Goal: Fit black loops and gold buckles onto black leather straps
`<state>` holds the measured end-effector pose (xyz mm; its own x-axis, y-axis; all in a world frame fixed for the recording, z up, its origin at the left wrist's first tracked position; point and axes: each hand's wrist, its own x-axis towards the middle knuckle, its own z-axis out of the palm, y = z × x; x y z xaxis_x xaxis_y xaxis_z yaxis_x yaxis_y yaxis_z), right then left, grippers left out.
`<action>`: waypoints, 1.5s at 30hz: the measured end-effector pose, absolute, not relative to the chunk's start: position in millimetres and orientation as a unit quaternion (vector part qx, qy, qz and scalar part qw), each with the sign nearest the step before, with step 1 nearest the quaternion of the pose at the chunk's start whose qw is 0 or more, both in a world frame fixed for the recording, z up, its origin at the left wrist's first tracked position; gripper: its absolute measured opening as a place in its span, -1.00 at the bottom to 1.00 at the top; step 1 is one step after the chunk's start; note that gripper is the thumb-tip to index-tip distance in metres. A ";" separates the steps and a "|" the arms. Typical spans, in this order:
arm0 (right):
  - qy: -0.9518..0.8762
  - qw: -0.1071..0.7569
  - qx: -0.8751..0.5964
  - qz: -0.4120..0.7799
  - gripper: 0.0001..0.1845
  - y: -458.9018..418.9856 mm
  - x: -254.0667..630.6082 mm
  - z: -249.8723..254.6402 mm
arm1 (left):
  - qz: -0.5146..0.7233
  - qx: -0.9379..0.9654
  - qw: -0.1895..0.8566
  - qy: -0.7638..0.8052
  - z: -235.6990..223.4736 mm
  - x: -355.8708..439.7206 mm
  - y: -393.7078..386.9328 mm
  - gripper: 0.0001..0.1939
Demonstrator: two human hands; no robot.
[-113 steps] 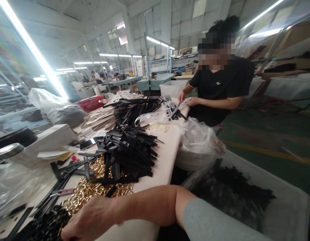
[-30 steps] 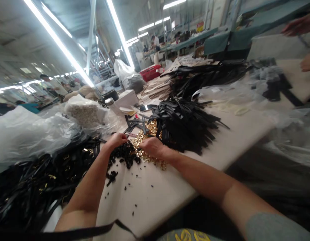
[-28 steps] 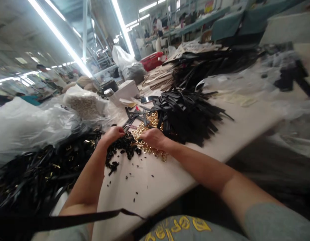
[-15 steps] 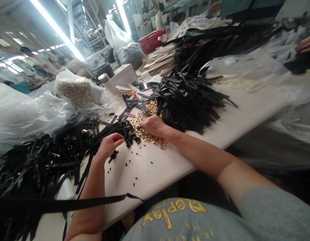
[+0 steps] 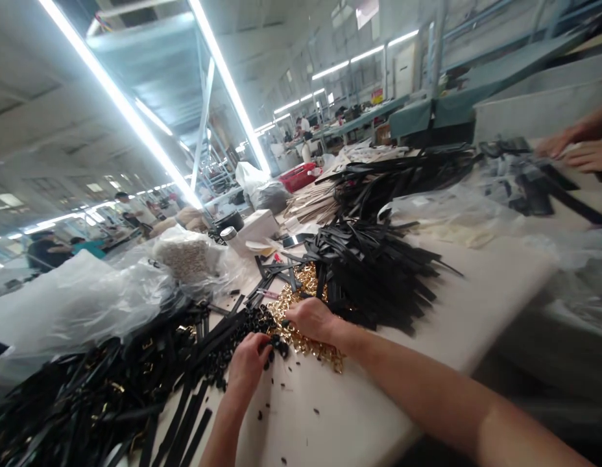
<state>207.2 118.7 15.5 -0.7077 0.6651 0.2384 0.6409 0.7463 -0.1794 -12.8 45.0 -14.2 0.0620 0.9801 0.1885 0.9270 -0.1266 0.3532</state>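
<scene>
My left hand (image 5: 248, 358) is at the near edge of a pile of small black loops (image 5: 252, 322), thumb and fingers closed together at the tips. Whatever is between them is too small to make out. My right hand (image 5: 311, 318) lies over a heap of small gold-coloured metal buckles (image 5: 325, 350), its fingers curled in. A dark bit shows by its fingertips, but I cannot tell what it is. Just behind that hand, a thick bundle of black straps (image 5: 379, 279) covers part of the table (image 5: 330, 415).
Black straps with gold buckles (image 5: 101, 383) are heaped at left, beside clear plastic bags (image 5: 87, 292). A steel-capped bottle (image 5: 229, 235), a white box (image 5: 257, 230) and a phone (image 5: 295, 240) stand or lie behind. At far right, another person's hands (image 5: 578, 146) handle black strips.
The view has tilted up, so things sit lower and more ceiling shows. My left hand's fingers have come into the black loops and closed. My right hand stays over the gold buckles.
</scene>
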 end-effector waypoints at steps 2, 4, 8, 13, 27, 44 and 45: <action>-0.922 0.152 -0.352 0.045 -0.80 118.2 206.6 14.9 | 0.188 0.720 0.052 0.665 -14.5 -12.4 43.7 -0.95; -0.922 0.157 -0.349 0.050 -0.79 116.3 206.2 14.8 | 0.186 0.714 0.046 0.673 -12.8 -10.8 41.1 -0.97; -0.922 0.168 -0.344 0.055 -0.78 114.5 205.5 13.4 | 0.181 0.720 0.048 0.668 -6.4 -5.1 43.2 -0.94; -0.920 0.172 -0.348 0.056 -0.80 115.0 205.5 12.9 | 0.135 0.738 0.047 0.659 1.2 -0.1 55.1 -0.84; -0.927 0.170 -0.331 0.048 -0.81 107.0 202.7 20.0 | 0.502 0.498 0.245 0.664 -13.3 -17.3 13.2 -0.64; -0.919 0.157 -0.360 0.018 -0.78 116.3 201.1 11.5 | 0.453 0.513 0.124 0.719 -14.8 -42.7 5.9 -0.65; -0.917 0.161 -0.364 0.016 -0.78 117.3 201.5 10.6 | 0.427 0.536 0.091 0.722 -13.8 -39.5 4.9 -0.70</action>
<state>201.5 117.3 10.6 -0.6834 0.6730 0.2830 0.6628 0.7344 -0.1458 -39.5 4.9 -13.8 -0.4087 0.8524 0.3262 0.6960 0.0599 0.7155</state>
